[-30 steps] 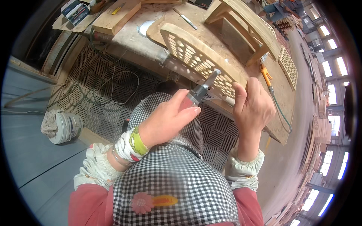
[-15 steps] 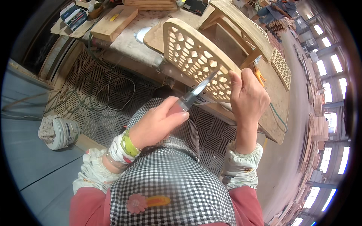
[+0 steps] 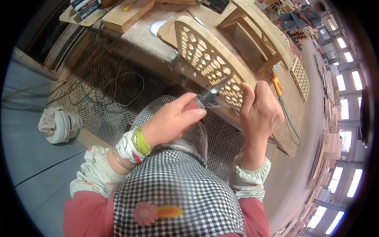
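A knife (image 3: 198, 101) with a red and grey handle is gripped in my left hand (image 3: 167, 121). Its narrow metal blade points up and to the right, close to the face of a pale wooden panel (image 3: 215, 45). Rows of rounded holes pierce this panel, and it stands tilted at the bench edge. My right hand (image 3: 261, 108) is closed around the panel's near right end, thumb up along the edge. Whether the blade tip touches the wood I cannot tell.
On the wooden workbench (image 3: 290, 130) stands a wooden frame (image 3: 262, 29), beside another perforated panel (image 3: 301, 79) and an orange air gun (image 3: 276, 83) on a green hose. A white bucket (image 3: 65, 126) sits at left, cables on the slatted mat. Someone stands far right.
The panel has tipped, so its holed face shows narrower and its top edge wider. Both hands keep their grip, and the knife has moved slightly right. The whole view has shifted a little.
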Motion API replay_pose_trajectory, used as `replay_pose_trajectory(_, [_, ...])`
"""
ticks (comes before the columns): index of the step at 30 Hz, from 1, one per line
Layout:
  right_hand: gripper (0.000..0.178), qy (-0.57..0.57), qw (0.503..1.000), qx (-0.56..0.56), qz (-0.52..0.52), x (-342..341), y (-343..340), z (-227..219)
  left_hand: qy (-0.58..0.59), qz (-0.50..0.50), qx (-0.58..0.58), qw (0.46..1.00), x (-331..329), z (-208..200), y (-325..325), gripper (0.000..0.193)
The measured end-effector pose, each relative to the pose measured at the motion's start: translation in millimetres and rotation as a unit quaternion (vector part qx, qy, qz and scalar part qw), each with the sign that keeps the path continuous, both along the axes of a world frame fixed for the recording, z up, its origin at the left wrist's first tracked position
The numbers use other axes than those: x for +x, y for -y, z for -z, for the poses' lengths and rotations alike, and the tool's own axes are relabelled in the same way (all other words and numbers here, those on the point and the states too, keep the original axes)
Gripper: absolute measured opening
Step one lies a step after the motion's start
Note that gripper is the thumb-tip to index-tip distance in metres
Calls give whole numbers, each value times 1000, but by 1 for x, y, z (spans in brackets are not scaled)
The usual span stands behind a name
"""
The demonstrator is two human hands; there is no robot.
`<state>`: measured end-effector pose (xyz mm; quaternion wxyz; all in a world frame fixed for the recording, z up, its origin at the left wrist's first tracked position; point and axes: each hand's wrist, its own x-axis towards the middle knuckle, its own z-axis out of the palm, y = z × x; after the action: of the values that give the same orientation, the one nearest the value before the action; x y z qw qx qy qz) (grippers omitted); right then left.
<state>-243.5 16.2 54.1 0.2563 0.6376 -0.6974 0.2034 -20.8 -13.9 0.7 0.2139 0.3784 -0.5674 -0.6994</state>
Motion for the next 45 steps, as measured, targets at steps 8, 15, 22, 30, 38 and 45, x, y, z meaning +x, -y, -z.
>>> replay_pose_trajectory(8, [46,-1,1000,0,6,2,0,0,-84,61,150,983,-2,5,2,39])
replay_pose_trajectory(15, [49,1,1000,6,7,1,-1,2,-86,38,106,990,-7,11,2,36])
replay_pose_trajectory(22, [33,31,998,52,-23,-7,-3,-8,6,10,-41,999,17,14,-5,52])
replay_pose_trajectory(30, [31,64,997,31,-7,-33,2,-30,-11,99,146,984,62,50,-26,69])
replay_pose_trajectory(38, [33,-33,998,-24,-50,-34,60,-75,44,23,-148,988,59,27,2,73])
replay_pose_trajectory(45, [25,4,1000,24,-14,-53,85,-21,204,-35,-406,890,6,-17,42,71])
